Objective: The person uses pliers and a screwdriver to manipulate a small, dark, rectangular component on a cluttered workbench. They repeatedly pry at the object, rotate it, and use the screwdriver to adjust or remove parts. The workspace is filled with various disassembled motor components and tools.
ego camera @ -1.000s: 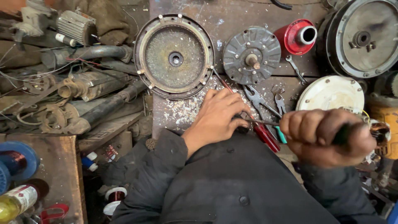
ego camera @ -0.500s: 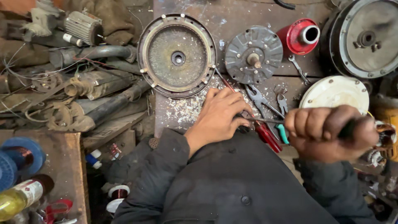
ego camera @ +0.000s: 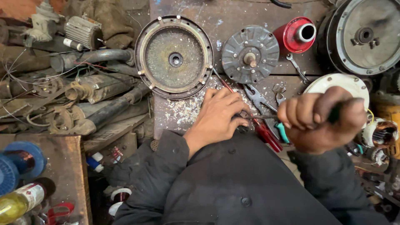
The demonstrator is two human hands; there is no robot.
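Steel rod [ego camera: 260, 118] between left fingers [ego camera: 233, 109].

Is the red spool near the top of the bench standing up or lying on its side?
Lying tipped: the red spool shows its pale hollow core facing up-right, its body resting on the workbench.

The left hand [ego camera: 218, 116] lies palm down, fingers curled and pointing right. The right hand [ego camera: 323, 118], raised nearer and blurred, makes a tight fist. Dark sleeves cover both forearms.
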